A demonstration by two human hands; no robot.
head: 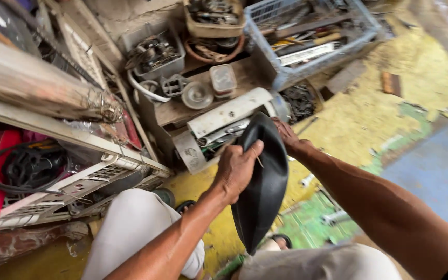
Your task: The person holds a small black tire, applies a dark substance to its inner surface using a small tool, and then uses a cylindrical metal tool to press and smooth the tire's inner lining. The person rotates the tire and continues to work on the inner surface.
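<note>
Inner tube [263,192], black and slack, hangs folded at centre frame above my knees. My left hand [237,168] pinches its near edge at 9 o'clock; my right hand [287,136] clasps the far fold at 1 o'clock. Inspection looks midway, I judge. Blue crate [286,72] of tools sits at 12.

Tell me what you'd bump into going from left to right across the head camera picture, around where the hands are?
Coiled black cable → white slatted panel → left hand → black rubber inner tube → right hand → small silver socket on the floor.
</note>
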